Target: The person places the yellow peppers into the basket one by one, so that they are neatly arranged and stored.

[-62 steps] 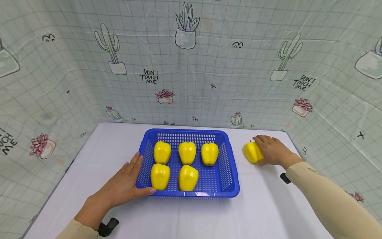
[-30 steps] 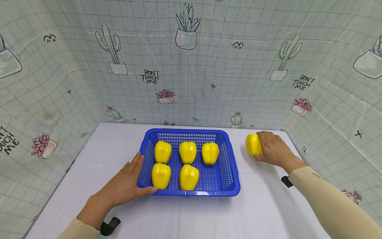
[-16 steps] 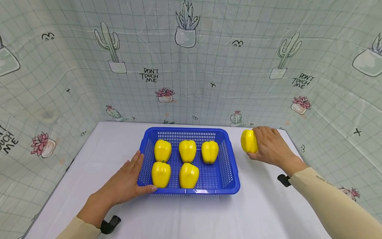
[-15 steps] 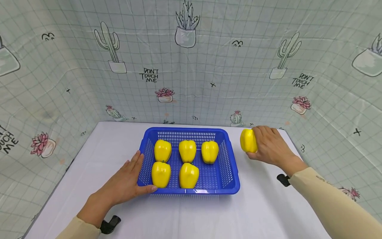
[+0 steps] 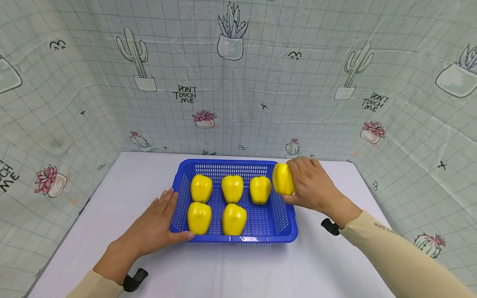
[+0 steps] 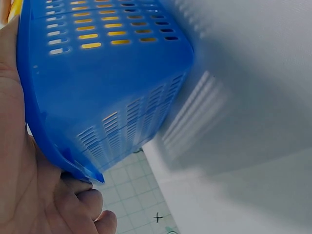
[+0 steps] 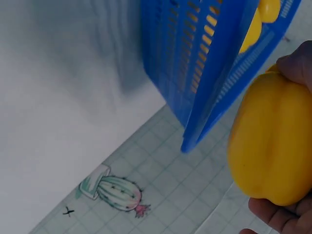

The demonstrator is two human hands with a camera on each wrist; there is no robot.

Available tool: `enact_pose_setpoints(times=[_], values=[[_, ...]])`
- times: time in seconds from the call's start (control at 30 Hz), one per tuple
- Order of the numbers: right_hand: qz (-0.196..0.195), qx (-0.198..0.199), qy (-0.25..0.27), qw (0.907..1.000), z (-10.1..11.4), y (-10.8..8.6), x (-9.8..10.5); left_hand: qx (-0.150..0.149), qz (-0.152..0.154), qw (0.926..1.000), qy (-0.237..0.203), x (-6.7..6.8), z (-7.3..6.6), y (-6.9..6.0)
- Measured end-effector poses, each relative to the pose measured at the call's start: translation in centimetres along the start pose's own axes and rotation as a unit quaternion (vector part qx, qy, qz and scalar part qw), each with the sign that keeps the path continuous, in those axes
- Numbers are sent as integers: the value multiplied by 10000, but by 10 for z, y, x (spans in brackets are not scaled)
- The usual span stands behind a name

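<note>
A blue perforated plastic basket (image 5: 253,238) stands on the white table, with several yellow bell peppers (image 5: 232,189) lying in two rows inside. My left hand (image 5: 150,227) rests against its left side, thumb along the front corner and fingers on the left rim. In the left wrist view, the palm lies by the basket rim (image 6: 36,112). My right hand (image 5: 313,188) grips another yellow bell pepper (image 5: 283,179) above the basket's right rim. The right wrist view has this held pepper (image 7: 273,141) between thumb and fingers, beside the basket wall (image 7: 195,63).
White cloth covers the table (image 5: 238,269), and a grid-patterned curtain (image 5: 238,82) with cactus drawings surrounds it at the back and sides. In the basket, bare floor (image 5: 258,221) shows at the front right. Black straps (image 5: 135,280) sit at the wrists.
My right hand has picked the pepper up from the table right of the basket and carried it left, to over the right rim. The left hand has stayed at the basket.
</note>
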State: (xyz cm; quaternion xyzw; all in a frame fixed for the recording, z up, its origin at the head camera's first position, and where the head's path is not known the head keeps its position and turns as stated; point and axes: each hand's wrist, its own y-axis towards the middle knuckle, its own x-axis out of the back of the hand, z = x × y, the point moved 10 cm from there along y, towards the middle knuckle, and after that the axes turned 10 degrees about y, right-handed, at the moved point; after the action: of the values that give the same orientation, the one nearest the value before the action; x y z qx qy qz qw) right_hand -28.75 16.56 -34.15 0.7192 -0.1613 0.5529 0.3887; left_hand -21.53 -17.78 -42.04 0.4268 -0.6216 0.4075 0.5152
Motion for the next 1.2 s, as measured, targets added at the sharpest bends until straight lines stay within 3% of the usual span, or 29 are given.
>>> enact_pose_setpoints(times=[0.23, 0.43, 0.73, 1.2], values=[[269, 354, -66, 9990, 42, 1, -18, 3, -16, 10000, 31, 0, -1, 1], [696, 403, -31, 9968, 63, -4, -36, 6, -17, 10000, 6, 0, -1, 0], [972, 265, 241, 9946, 70, -11, -53, 81, 15, 10000, -10, -2, 1, 1], [1276, 308, 220, 9911, 71, -12, -64, 12, -62, 10000, -6, 1, -1, -1]])
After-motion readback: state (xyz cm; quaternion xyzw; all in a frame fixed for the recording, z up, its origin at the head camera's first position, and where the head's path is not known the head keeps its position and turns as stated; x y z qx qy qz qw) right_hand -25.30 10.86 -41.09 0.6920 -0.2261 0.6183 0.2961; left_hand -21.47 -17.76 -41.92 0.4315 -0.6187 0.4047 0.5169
